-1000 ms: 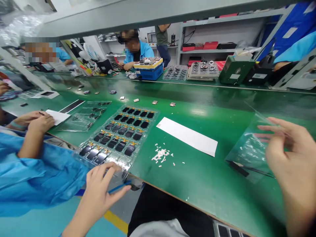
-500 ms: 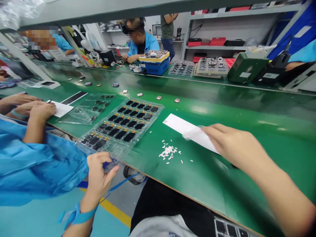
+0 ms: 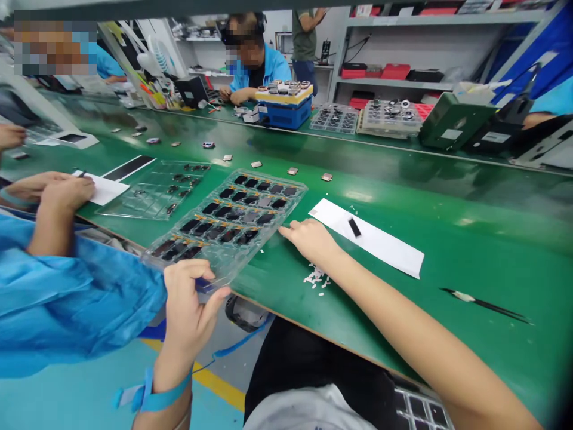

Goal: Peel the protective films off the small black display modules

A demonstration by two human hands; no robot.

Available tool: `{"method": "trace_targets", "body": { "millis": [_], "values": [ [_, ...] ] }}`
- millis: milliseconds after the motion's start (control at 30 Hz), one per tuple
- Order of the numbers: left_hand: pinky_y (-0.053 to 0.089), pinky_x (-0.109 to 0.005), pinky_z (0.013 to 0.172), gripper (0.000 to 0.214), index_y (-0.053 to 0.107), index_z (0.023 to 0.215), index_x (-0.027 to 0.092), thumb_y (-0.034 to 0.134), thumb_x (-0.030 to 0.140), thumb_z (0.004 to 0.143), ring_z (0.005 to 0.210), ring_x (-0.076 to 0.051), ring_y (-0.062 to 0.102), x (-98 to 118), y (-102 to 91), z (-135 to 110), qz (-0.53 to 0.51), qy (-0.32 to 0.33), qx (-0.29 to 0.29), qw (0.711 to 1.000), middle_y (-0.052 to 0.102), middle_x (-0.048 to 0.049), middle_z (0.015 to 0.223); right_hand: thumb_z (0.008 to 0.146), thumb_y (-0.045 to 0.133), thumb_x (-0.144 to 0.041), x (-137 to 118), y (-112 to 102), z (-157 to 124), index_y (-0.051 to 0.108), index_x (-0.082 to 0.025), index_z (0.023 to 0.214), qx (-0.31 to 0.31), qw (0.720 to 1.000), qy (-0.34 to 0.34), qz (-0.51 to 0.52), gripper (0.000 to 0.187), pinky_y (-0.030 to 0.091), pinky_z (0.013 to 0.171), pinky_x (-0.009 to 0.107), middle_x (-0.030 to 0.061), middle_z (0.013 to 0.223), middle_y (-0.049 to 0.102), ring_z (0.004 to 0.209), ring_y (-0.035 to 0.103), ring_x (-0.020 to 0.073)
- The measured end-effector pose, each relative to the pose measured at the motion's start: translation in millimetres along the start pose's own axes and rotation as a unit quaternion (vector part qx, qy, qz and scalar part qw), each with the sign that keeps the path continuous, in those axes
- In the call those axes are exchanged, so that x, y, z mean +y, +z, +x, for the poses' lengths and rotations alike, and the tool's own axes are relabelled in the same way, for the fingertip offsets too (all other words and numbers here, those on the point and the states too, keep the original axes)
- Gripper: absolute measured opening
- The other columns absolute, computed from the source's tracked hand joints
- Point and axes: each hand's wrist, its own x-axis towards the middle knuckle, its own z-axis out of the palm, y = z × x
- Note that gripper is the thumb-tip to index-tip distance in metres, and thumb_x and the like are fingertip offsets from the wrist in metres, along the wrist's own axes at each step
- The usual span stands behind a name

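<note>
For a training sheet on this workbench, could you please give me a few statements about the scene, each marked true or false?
The left hand is at the near corner of the clear plastic tray. True.
The right hand is holding the tweezers. False: the tweezers lie apart on the green bench, and the right hand's fingers are beside the tray.
A small black piece lies on the white paper strip. True.
The left wrist is bare. False: a blue wrist strap is around it.
</note>
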Motion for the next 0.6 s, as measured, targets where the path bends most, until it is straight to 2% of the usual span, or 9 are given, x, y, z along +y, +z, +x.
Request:
{"method": "trace_targets", "body": {
  "millis": [167, 233, 300, 367, 433, 500, 600],
  "values": [
    [0.035, -0.039, 0.073, 0.029, 0.045, 0.091, 0.022, 0.049, 0.05, 0.098, 0.079, -0.024, 0.048, 0, -3.1, 2, -0.007, -0.011, -0.006, 1.0, 0.052, -0.0046, 0.086, 0.091, 0.046, -0.002, 4, -16, -34, 0.066, -0.018, 0.105, -0.038, 0.998, -0.05, 0.007, 0.03, 0.027, 0.051, 0.028, 0.0059, 0.089, 0.067, 0.07, 0.066, 0.0162],
    [0.035, -0.039, 0.073, 0.028, 0.045, 0.091, 0.022, 0.048, 0.05, 0.098, 0.08, -0.024, 0.049, 0, -4.9, 3, -0.006, -0.013, -0.008, 1.0, 0.052, -0.0045, 0.086, 0.088, 0.047, 0.002, 9, -25, -46, 0.066, -0.021, 0.107, -0.043, 0.997, -0.06, 0.01, 0.036, 0.024, 0.05, 0.029, 0.0027, 0.084, 0.066, 0.065, 0.064, 0.0141],
    [0.036, -0.039, 0.074, 0.028, 0.045, 0.091, 0.023, 0.047, 0.05, 0.098, 0.081, -0.025, 0.049, -1, -6.9, 4, -0.009, -0.016, -0.009, 1.0, 0.051, -0.0044, 0.086, 0.085, 0.047, 0.004, 11, -31, -50, 0.063, -0.024, 0.117, -0.026, 0.998, -0.062, 0.009, 0.046, 0.024, 0.05, 0.029, 0.0016, 0.084, 0.066, 0.064, 0.063, 0.014],
    [0.036, -0.039, 0.074, 0.028, 0.045, 0.091, 0.023, 0.048, 0.05, 0.098, 0.081, -0.025, 0.049, -1, -8.5, 5, -0.014, -0.02, -0.008, 1.0, 0.051, -0.0045, 0.087, 0.086, 0.044, 0.005, 9, -31, -43, 0.055, -0.023, 0.131, 0.005, 0.998, -0.067, 0.006, 0.054, 0.027, 0.052, 0.028, 0.0034, 0.09, 0.067, 0.069, 0.065, 0.0158],
    [0.037, -0.039, 0.074, 0.028, 0.046, 0.091, 0.023, 0.049, 0.05, 0.098, 0.082, -0.025, 0.05, -2, -9.4, 7, -0.017, -0.024, -0.006, 1.0, 0.052, -0.0047, 0.087, 0.09, 0.041, 0.003, 1, -27, -28, 0.047, -0.019, 0.138, 0.029, 0.996, -0.084, 0.004, 0.053, 0.033, 0.055, 0.029, 0.0076, 0.099, 0.068, 0.08, 0.067, 0.0186],
    [0.038, -0.039, 0.074, 0.027, 0.046, 0.091, 0.022, 0.049, 0.048, 0.098, 0.083, -0.025, 0.05, -1, -9.5, 8, -0.019, -0.027, -0.004, 0.999, 0.051, -0.005, 0.088, 0.095, 0.039, -0.003, -10, -20, -11, 0.047, -0.016, 0.137, 0.032, 0.994, -0.106, 0.004, 0.044, 0.038, 0.058, 0.029, 0.0114, 0.107, 0.067, 0.089, 0.068, 0.0206],
    [0.037, -0.039, 0.075, 0.026, 0.046, 0.092, 0.022, 0.048, 0.047, 0.098, 0.084, -0.025, 0.05, 0, -8.6, 8, -0.018, -0.026, -0.008, 0.999, 0.051, -0.0051, 0.088, 0.099, 0.041, -0.01, -24, -11, 2, 0.056, -0.017, 0.125, 0.018, 0.99, -0.138, 0.005, 0.03, 0.039, 0.058, 0.028, 0.0111, 0.108, 0.067, 0.089, 0.068, 0.0197]
  ]
}}
